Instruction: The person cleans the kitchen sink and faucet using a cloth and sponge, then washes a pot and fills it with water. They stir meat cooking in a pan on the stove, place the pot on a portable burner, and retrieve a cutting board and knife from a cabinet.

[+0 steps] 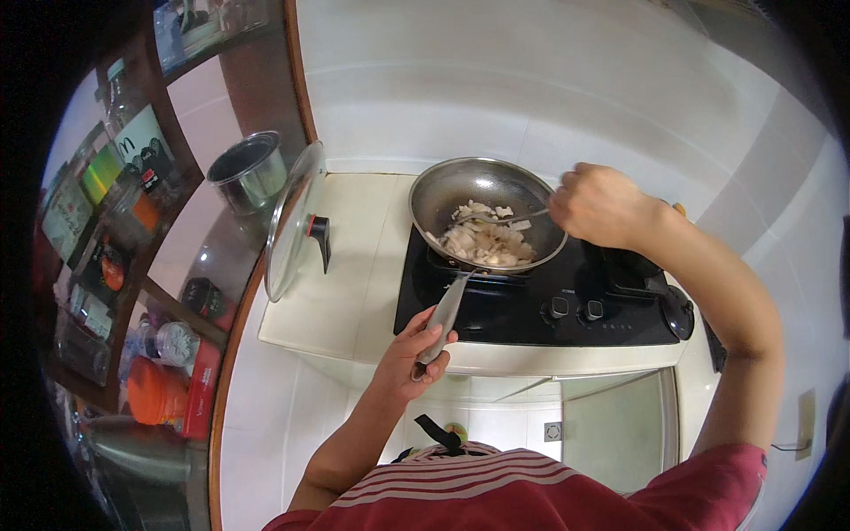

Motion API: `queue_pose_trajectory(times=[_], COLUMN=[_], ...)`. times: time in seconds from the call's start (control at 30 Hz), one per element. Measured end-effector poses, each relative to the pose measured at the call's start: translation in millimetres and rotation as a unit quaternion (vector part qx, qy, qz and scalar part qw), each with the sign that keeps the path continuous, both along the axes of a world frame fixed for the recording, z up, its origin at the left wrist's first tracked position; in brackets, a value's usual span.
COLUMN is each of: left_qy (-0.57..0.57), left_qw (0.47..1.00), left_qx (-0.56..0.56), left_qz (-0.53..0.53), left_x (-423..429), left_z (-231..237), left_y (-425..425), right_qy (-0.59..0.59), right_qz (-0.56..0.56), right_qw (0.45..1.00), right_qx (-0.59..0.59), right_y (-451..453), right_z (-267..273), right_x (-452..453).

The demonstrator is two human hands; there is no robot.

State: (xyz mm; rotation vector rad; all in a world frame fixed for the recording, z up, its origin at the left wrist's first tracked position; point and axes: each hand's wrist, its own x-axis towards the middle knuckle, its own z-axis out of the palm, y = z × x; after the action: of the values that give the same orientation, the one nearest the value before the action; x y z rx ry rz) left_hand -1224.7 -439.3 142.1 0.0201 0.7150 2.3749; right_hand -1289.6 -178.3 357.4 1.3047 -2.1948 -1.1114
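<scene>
My left hand [425,352] grips the grey handle [446,318] of a metal wok [428,192], which sits over the left side of a black gas cooktop [491,325]. In my right hand [594,202], above the wok's right rim, is a metal utensil [531,215]. The utensil slants down to the left, its end among the food; whether it is a spoon or a spatula I cannot tell. Pale chopped pieces of food [488,242] lie heaped in the wok's near half, with some motion blur. The burner beneath the wok is hidden.
Left of the wok, a glass lid [292,219] with a black handle [321,242] leans against a dark wooden cabinet [255,279]. A steel pot [249,172] and several jars stand on its shelves. Two knobs [559,306] sit at the cooktop's front. My right forearm crosses over another black object [627,265].
</scene>
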Motion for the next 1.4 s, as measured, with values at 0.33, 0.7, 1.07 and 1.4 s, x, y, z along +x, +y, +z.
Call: queue_pose_trajectory(times=[0.33,0.7,1.07,1.4], left_qy=[-0.007,-0.004,-0.007,-0.005], left_qw=[1.000,1.000,0.999,1.000], left_qx=[0.000,0.005,0.034,0.019], left_qz=[-0.002,0.008,0.004,0.014], left_x=[-1,-1,-2,0], left_z=[-1,-5,-7,-6], left_y=[-1,0,0,2], right_qy=[-0.047,0.036,0.040,0.003], right_qz=[-0.200,-0.278,-0.216,-0.293], right_qw=[0.979,0.951,0.975,0.956], right_qx=[0.002,-0.130,-0.032,-0.013], right_y=[-4,3,20,4], right_z=[-9,-56,0,-34], right_x=[67,-55,70,46])
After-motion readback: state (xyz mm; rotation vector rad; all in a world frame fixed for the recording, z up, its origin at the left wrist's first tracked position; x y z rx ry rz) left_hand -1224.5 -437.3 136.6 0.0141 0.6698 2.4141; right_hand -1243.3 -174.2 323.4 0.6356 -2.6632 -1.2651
